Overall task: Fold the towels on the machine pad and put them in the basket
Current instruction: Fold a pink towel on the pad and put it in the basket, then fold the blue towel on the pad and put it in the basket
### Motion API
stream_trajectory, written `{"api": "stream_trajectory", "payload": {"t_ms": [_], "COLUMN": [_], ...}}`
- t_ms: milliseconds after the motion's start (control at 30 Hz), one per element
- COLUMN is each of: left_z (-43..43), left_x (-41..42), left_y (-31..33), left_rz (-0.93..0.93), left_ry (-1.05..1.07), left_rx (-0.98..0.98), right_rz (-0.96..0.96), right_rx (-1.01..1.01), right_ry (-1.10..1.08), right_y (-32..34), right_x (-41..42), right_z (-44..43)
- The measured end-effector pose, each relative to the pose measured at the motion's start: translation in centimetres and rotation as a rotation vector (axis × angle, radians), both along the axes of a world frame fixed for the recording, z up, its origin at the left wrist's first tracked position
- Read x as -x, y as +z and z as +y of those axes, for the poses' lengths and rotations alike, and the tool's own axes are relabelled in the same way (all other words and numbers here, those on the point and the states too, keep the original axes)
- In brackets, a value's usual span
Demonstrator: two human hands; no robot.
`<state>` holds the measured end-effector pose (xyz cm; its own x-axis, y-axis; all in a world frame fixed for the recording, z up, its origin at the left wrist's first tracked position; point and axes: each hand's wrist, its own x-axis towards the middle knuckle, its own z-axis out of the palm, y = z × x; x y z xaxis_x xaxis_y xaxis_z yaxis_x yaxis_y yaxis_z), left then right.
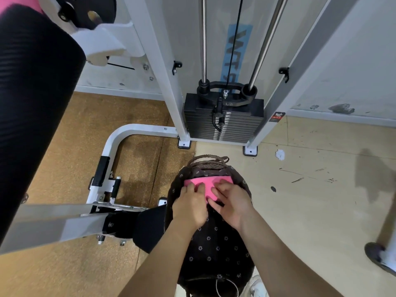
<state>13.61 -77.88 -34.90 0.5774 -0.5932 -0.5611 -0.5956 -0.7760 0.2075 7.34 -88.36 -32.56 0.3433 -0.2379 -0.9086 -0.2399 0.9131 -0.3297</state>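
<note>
The big black roller pad (32,103) was seen nearest, at the left, a strip of pink towel (12,3) showing at its far top edge; to its right, the left hand (190,202) was laid flat, fingers spread, on the folded pink towel (209,185) inside the dark flowered basket (214,243); the right hand (231,202) was likewise spread, probably pressing the fold down.

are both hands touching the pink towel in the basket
Touching. The head view shows the left hand and right hand pressed flat on the folded pink towel inside the basket, fingers overlapping it.
</note>
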Motion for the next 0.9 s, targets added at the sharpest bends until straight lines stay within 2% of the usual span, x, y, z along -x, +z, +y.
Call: {"api": "stream_trajectory", "payload": {"t_ms": [167,333,500,667,767,900], "left_z": [-1.0,-1.3,-1.6,-3.7,-7.2,-14.2], "left_x": [-0.7,0.0,0.5,2.2,4.9,9.9], "left_y": [1.1,2.8,8.3,16.3,21.7,27.8], "left_rz": [-0.011,0.270,0.232,0.335,0.377,0.339], "left_ry": [0.158,0.405,0.601,0.622,0.488,0.246], "left_rx": [0.155,0.170,0.477,0.770,0.868,0.943], "right_rz": [-0.045,-0.069,-0.202,-0.270,-0.266,-0.248], "right_rx": [-0.048,-0.074,-0.063,0.219,0.454,0.734], "right_ry": [-0.033,-0.037,-0.044,0.054,0.069,0.104], "right_y": [1.7,3.8,9.8,17.9,23.0,28.9], "right_x": [1.3,2.6,5.6,11.3,15.9,22.2], "right_z": [-0.5,-0.3,-3.8,-9.9,-13.8,-19.0]}}
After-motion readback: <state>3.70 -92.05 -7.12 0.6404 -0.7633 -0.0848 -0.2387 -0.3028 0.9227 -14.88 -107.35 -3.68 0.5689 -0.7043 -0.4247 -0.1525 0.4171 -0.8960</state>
